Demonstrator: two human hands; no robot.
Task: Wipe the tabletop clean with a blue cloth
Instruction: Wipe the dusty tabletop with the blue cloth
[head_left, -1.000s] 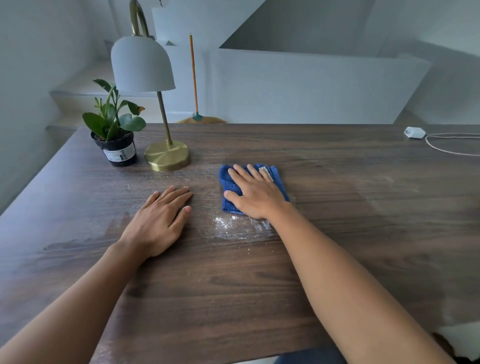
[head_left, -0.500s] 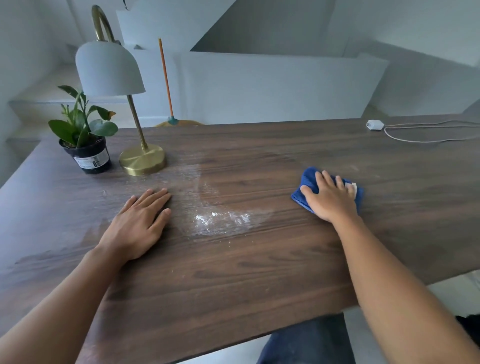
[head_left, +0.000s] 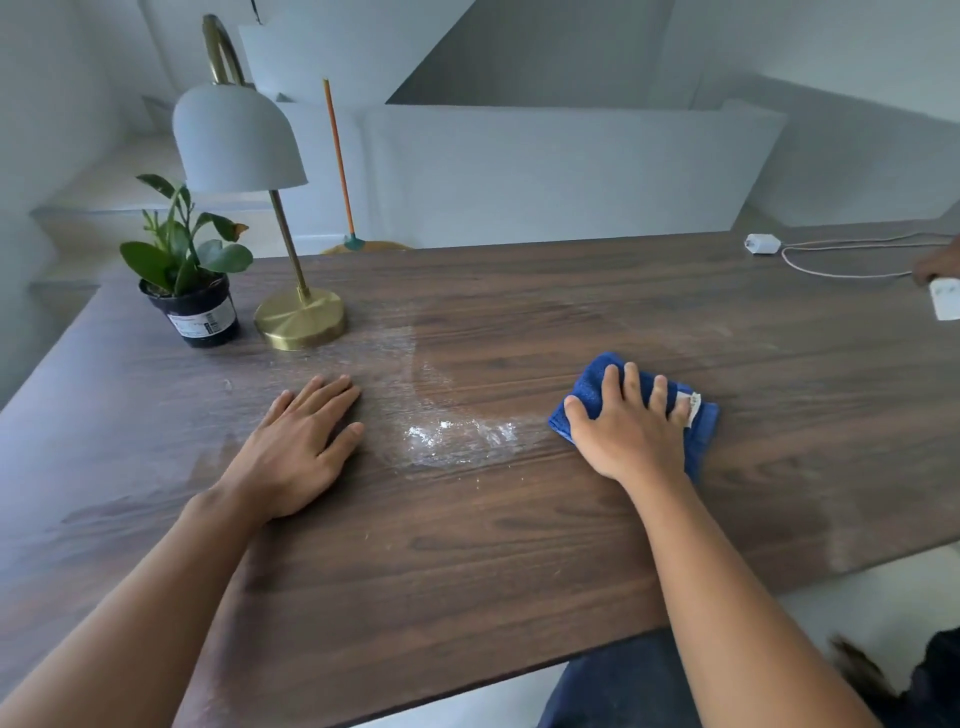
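A folded blue cloth (head_left: 701, 421) with a white label lies flat on the dark wooden tabletop (head_left: 467, 545), right of centre. My right hand (head_left: 631, 428) presses down on it with fingers spread, covering most of it. A patch of white powder and a pale smear (head_left: 457, 434) sits on the wood between my hands, just left of the cloth. My left hand (head_left: 298, 452) rests flat on the table, palm down, holding nothing.
A potted plant (head_left: 189, 283) and a brass desk lamp (head_left: 298, 325) stand at the back left. A white charger with its cable (head_left: 762, 243) lies at the back right. Another person's hand (head_left: 935, 270) holds a white object at the right edge. The table's near edge runs diagonally below my arms.
My right hand has slid the cloth from the middle of the table, over the powder, out to the right, leaving a wiped arc. The left hand stays flat. Another hand has appeared at the right edge.
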